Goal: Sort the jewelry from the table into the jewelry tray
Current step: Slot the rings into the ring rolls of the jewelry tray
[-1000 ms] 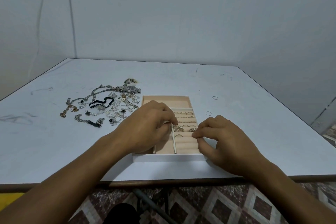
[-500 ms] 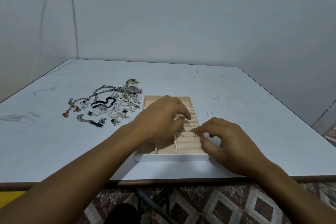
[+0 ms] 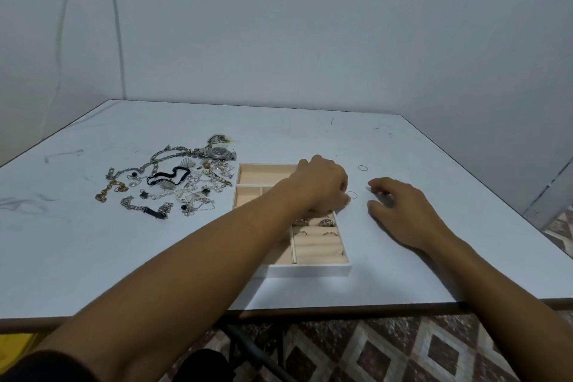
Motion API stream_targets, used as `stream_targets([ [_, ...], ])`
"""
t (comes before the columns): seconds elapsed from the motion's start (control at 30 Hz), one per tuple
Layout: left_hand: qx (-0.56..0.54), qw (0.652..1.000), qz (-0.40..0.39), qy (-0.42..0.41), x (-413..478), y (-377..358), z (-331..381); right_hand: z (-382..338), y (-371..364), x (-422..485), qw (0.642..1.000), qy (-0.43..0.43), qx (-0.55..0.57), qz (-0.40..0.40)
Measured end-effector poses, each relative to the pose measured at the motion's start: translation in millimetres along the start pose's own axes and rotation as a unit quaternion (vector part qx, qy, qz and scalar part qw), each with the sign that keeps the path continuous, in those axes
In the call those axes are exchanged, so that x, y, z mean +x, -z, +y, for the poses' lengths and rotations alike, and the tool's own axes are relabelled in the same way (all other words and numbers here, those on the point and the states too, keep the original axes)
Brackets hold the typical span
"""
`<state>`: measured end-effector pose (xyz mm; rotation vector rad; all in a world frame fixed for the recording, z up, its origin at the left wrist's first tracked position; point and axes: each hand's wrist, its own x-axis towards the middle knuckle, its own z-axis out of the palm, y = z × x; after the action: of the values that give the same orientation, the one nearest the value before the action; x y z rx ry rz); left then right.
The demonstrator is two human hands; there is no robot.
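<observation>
Lying flat on the white table (image 3: 403,257), a thin wire ring (image 3: 352,195) is seen just right of the jewelry tray (image 3: 305,270), between the two hands. The left hand (image 3: 322,187) is reached across the far right part of the tray, its fingertips curled down and almost touching the ring's left edge; whether anything is pinched in them cannot be told. The right hand (image 3: 400,211) is rested on the table to the right of the ring, fingers loosely spread and holding nothing. The left hand is judged the nearer of the two, so the pick-up would seem to fall to it. Being a round loop, the ring has no long axis to line up with.

A second thin ring (image 3: 362,168) is seen farther away, beyond both hands and well apart from the tray. Two loose rings are thus counted on the right side of the table. In the tray's padded ring rolls (image 3: 319,248), four rings are visible near the left wrist; others may be hidden under the hand.

On the left, a tangled pile is left unsorted: one wristwatch (image 3: 218,152), one black band (image 3: 169,175), one gold chain (image 3: 110,191), and several silver chains and pearl strands too knotted to be counted.
</observation>
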<state>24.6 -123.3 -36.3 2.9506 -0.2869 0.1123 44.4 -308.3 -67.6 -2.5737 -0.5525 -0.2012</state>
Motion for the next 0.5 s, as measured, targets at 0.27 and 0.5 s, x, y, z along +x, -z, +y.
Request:
stream_targets([
  [0.27,0.008,1.000,-0.009,0.015,25.2,-4.9,7.5,8.2,1.8,63.4,0.995,-0.037,-0.077,-0.057],
  [0.5,-0.007,0.998,-0.025,0.055,34.4,-10.2,15.3,12.3,0.9,88.9,0.990,-0.052,-0.099,-0.085],
])
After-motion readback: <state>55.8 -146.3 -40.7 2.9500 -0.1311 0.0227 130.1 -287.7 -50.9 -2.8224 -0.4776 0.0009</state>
